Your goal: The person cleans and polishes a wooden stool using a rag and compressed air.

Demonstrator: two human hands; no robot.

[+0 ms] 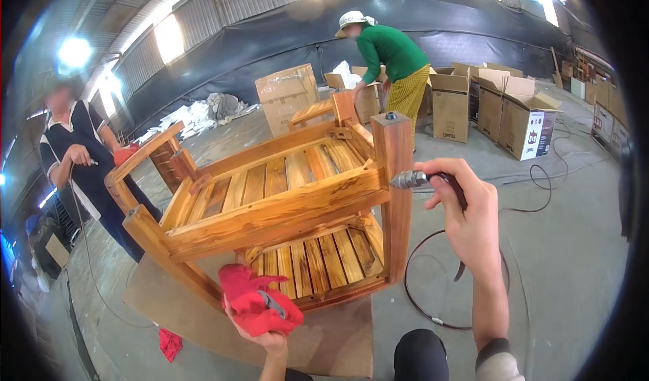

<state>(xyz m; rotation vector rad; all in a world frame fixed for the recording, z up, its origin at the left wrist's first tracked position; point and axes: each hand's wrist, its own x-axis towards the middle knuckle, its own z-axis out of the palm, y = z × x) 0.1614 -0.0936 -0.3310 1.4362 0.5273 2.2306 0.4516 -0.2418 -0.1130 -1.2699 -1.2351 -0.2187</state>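
Observation:
A slatted wooden frame with a lower shelf [277, 212] stands in front of me on a cardboard sheet. My right hand [461, 208] is closed around a metal air nozzle [410, 179] with a dark hose, its tip close to the right corner post [395, 212]. Below the long front rail, my left hand [270, 337] holds a bunched red cloth [255, 301] near the lower shelf [318, 265]. Its fingers are mostly hidden under the cloth.
Across the frame at left, a person [78, 151] holds a thin hose. Another person in green [392, 56] bends near open cartons [449, 104]. A hose [433, 320] loops on the floor. A red rag [170, 344] lies at lower left.

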